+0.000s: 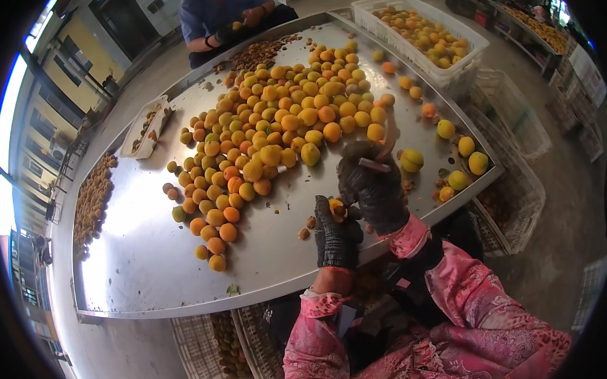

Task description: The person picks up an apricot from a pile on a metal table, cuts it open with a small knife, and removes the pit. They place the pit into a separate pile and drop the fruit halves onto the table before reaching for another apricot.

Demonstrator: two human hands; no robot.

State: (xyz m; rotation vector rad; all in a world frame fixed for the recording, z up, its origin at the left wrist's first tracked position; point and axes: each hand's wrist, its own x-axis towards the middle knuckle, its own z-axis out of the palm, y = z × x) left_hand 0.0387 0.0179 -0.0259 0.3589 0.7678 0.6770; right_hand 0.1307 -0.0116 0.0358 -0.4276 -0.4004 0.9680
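My left hand [337,234], in a black glove, is closed around a split orange apricot [337,208] near the table's front edge. Just right of it and a little higher, my black-gloved right hand [373,192] has its fingers curled around a slim reddish-brown object [374,165], whose kind I cannot make out. Brown apricot pits [304,233] lie on the metal beside my left hand. Beyond both hands spreads a large pile of yellow and orange apricots [272,121]. To the right of my right hand sits a greenish-yellow apricot [411,160].
The steel table [141,250] has a raised rim. Pits line its left edge [96,199], near a white tray [145,127]. A white crate of apricots [422,36] stands at the far right. Opposite, a person in blue [219,16] handles fruit. More crates [511,190] stand right.
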